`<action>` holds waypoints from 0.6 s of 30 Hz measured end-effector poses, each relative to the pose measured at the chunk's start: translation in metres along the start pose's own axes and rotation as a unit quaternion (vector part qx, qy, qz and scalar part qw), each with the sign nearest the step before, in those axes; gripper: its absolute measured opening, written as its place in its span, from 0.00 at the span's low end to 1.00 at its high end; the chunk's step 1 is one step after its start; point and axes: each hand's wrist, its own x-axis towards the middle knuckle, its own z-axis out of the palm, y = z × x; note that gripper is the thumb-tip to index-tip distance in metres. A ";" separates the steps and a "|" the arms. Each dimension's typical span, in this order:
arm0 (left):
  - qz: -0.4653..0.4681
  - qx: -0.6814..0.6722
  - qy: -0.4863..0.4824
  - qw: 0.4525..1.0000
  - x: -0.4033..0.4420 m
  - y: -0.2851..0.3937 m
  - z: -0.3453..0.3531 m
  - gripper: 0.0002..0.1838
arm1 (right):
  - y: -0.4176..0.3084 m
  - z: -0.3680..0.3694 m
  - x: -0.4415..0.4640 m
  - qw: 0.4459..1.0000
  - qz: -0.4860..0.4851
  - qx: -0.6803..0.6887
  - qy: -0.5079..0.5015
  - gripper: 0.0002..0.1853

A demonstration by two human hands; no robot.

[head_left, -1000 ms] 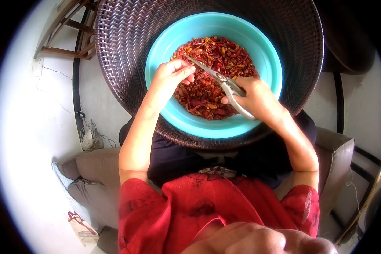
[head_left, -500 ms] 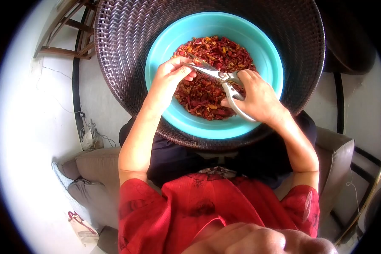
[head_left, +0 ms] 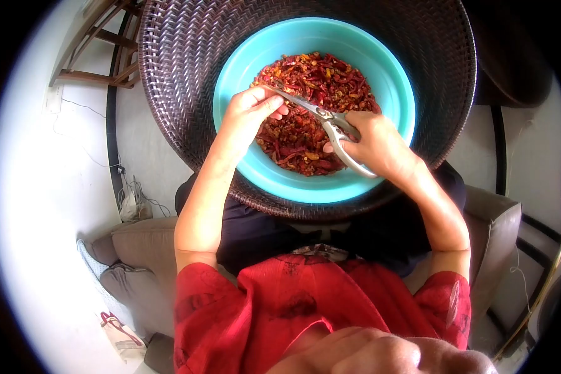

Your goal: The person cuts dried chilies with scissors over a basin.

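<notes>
My right hand (head_left: 375,141) grips a pair of scissors (head_left: 338,133) with pale metal handles, blades pointing left and pressed nearly together. The blade tips lie right at the fingers of my left hand (head_left: 248,113), which are closed in a pinch; what they hold is too small to make out. Both hands are over a turquoise basin (head_left: 274,183). Inside it is a heap of cut dried red chilies (head_left: 321,78), with some yellowish bits and seeds among them.
Under the basin is a large dark woven basket (head_left: 184,81), close against my knees. A brown sofa (head_left: 146,243) is around me. At the upper left stands a wooden chair or rack (head_left: 109,78); cables (head_left: 144,198) lie near the left wall.
The scissor blades were apart and are now closed together at my left fingertips. The right hand's grip has tightened; my left hand has barely moved.
</notes>
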 end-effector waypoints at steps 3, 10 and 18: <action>-0.007 0.010 0.000 1.000 0.001 0.000 0.000 0.08 | -0.001 -0.001 0.001 1.000 0.016 0.000 -0.021 0.21; 0.004 0.000 -0.002 1.000 0.001 -0.002 0.002 0.08 | 0.000 0.002 0.003 0.998 0.021 0.021 -0.054 0.27; -0.010 0.028 -0.043 0.999 0.000 0.001 0.007 0.08 | 0.005 0.007 0.006 0.997 0.036 -0.005 -0.061 0.31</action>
